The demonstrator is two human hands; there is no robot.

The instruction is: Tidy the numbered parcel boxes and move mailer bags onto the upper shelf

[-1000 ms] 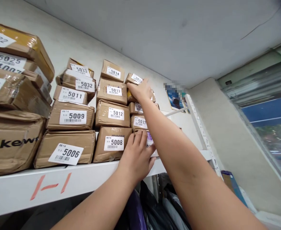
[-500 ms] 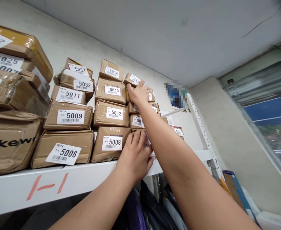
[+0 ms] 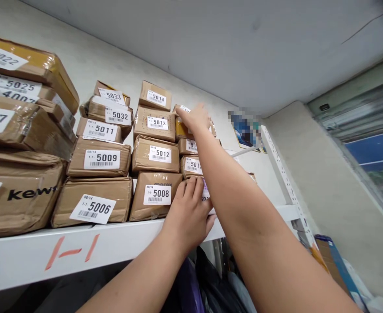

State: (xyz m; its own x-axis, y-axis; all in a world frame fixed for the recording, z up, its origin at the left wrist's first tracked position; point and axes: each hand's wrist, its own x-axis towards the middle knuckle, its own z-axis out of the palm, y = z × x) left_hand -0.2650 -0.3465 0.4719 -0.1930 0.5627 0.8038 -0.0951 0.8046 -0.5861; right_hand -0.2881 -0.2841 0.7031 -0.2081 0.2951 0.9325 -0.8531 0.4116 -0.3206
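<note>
Several stacks of labelled cardboard boxes stand on a white shelf (image 3: pixel 126 234). My left hand (image 3: pixel 188 213) lies against the bottom of a stack beside the box labelled 5008 (image 3: pixel 149 208), its fingers stretched flat and its thumb near the shelf edge. Higher up, my right hand (image 3: pixel 197 118) reaches to the top of that same stack, thumb apart from the fingers, over a small box (image 3: pixel 177 108) whose label is partly covered. Its fingertips are blurred. Just left of it are the boxes labelled 5013 (image 3: pixel 154 132) and 5014 (image 3: pixel 149 89).
Boxes labelled 5006 (image 3: pixel 119 204) and 5009 (image 3: pixel 124 161) are stacked further left, near a large box (image 3: pixel 31 217) at the edge of view. A perforated white upright (image 3: pixel 278 165) stands at right. Dark and purple bags (image 3: pixel 191 287) lie below the shelf.
My right hand now sits against the top box, its thumb over part of the label. The view has shifted slightly, so the boxes appear further right. My left hand stays in place on the stack.
</note>
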